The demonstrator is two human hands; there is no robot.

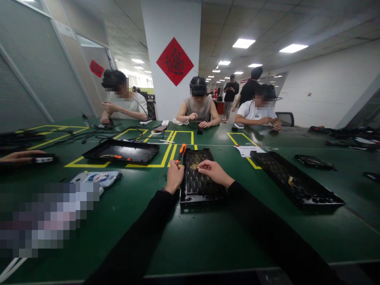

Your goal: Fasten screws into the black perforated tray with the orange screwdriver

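A black rectangular tray-like case (pixel 203 200) lies on the green table in front of me, with rows of small slots inside. My left hand (pixel 175 176) is closed around an orange-and-black screwdriver (pixel 181 152), held upright at the case's left edge. Over the case, my right hand (pixel 212 170) has its thumb and forefinger pinched together beside small gold-coloured pieces (pixel 194 166). Whatever sits between those fingertips is too small to make out.
A black tray (pixel 124 149) with orange-handled items lies at left, a longer black case (pixel 303 184) at right. A phone (pixel 99 179) lies at front left. Another person's hand (pixel 22 156) is at far left. Several people sit across the green table (pixel 190 245).
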